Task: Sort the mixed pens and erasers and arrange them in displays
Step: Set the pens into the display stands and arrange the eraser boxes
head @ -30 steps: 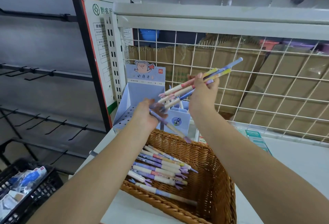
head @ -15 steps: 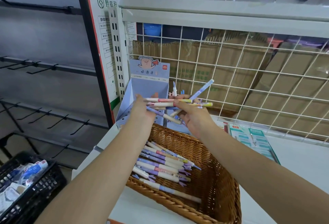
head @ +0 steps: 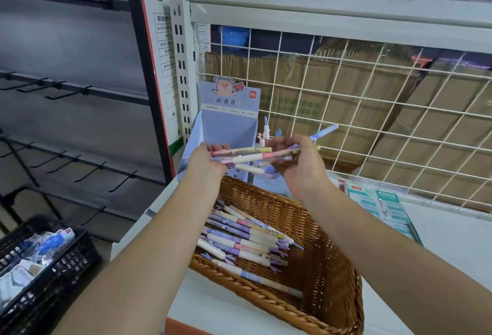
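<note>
Up close: a bundle of slim pastel pens [head: 250, 154], with pink, cream and lilac barrels, lies nearly level between both hands, above the far rim of the basket.

- Left hand [head: 205, 160]: fingers curled round the bundle's 9 o'clock end, back of the hand toward the viewer, forearm reaching up from 7 o'clock.
- Right hand [head: 298, 166]: thumb and fingers closed round the 3 o'clock half of the bundle, palm turned partly up, forearm coming in from 4 o'clock. One pale blue pen [head: 323, 132] juts from this grip toward 2 o'clock, clear of the rest.
- Both grips are tight on the pens, and the hands sit close together, joined only by the barrels.

Below the hands, at 6 o'clock, an oval brown wicker basket [head: 332, 268] sits on the white shelf top [head: 439, 238]. A loose heap of the same pens [head: 245, 236] lies along its floor.

Just behind the hands, at 12 o'clock, a lavender cardboard display box with a pig cartoon header [head: 229, 118] stands upright against a white wire grid panel [head: 372, 94]. A few pens stand upright beside it.

At 3 o'clock of the basket lies a flat teal packet [head: 383, 206]. At 8 o'clock, lower down, is a black plastic crate [head: 53, 268] of small wrapped items.
</note>
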